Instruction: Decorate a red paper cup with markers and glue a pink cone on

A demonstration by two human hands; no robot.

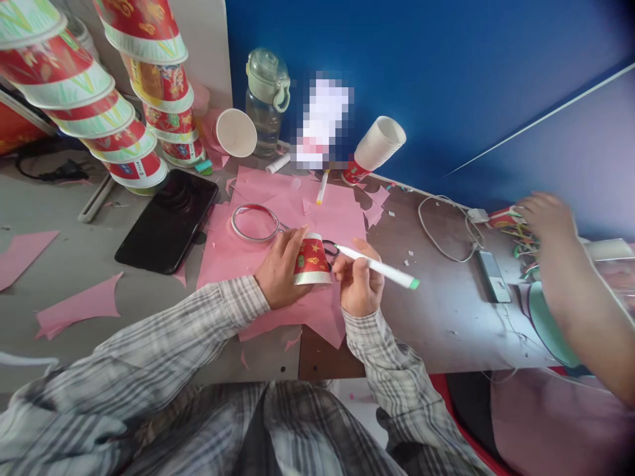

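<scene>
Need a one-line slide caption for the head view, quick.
Over pink paper, the left hand holds a red cup and the right hand a white marker with a green end.

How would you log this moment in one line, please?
left hand: holds red cup | right hand: holds white marker, green end | beneath: pink paper | nearby: black phone

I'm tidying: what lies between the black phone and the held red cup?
In the head view, pink paper, a round silver-rimmed object on it and the left hand holding the red cup.
</scene>
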